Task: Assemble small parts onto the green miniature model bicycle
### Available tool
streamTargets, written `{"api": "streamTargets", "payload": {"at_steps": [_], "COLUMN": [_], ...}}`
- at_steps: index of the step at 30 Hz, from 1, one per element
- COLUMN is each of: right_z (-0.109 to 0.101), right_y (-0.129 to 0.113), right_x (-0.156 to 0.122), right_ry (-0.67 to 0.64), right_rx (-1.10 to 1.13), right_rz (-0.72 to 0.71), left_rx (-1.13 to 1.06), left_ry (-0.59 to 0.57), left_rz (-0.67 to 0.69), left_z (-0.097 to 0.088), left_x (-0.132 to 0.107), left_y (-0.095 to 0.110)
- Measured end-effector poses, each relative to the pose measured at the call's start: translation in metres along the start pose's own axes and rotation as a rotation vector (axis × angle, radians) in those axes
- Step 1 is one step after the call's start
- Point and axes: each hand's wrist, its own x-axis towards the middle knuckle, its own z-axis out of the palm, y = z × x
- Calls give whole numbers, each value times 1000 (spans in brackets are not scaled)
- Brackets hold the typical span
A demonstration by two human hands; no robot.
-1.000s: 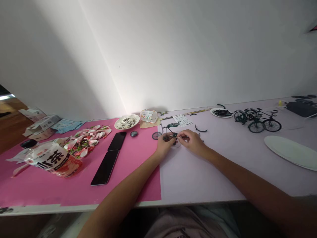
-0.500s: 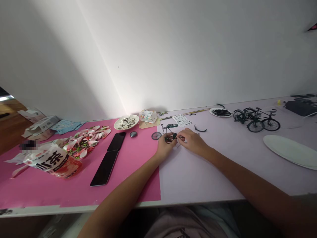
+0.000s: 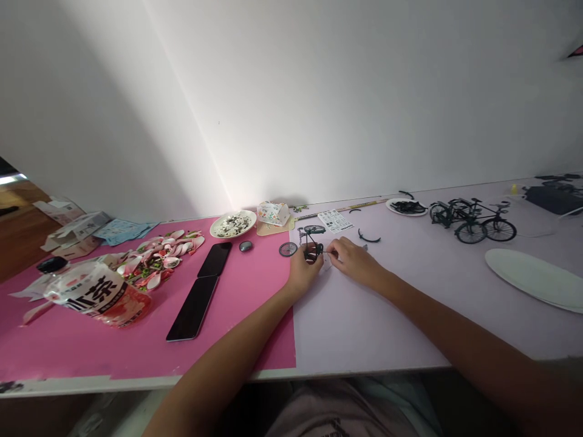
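A small dark green model bicycle frame (image 3: 312,240) stands on the pale table (image 3: 410,291), partly built. My left hand (image 3: 301,269) is closed around its lower frame. My right hand (image 3: 350,258) pinches a thin tool or part that I cannot make out against the frame's middle. A loose small wheel (image 3: 288,249) lies just left of the frame on the pink mat (image 3: 136,340).
Two finished model bicycles (image 3: 473,220) stand at the right, behind a white plate (image 3: 532,279). A plate of dark parts (image 3: 407,206), a sticker sheet (image 3: 336,220), two phones (image 3: 200,290), a bowl (image 3: 233,224), scattered petals (image 3: 157,255) and a bottle (image 3: 91,294) lie around.
The frame was tipped more upright in my left hand. My right hand slid slightly back to the right, still pinching at the frame.
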Motion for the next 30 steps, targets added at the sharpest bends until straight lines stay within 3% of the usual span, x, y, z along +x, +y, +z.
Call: {"api": "streamTargets", "payload": {"at_steps": [6, 11, 21, 30], "right_z": [2, 1, -6, -3], "right_y": [5, 2, -5, -2], "right_x": [2, 3, -1, 2], "right_ry": [24, -5, -33, -57], "right_rx": [-103, -204, 66, -33], "right_rz": [-39, 33, 127, 156], "left_rx": [4, 6, 16, 21], "left_ry": [-3, -12, 4, -14], "left_rz": [13, 1, -12, -2], "left_z": [0, 0, -1, -1], "left_x": [0, -1, 1, 0], "left_y": [2, 1, 0, 0]}}
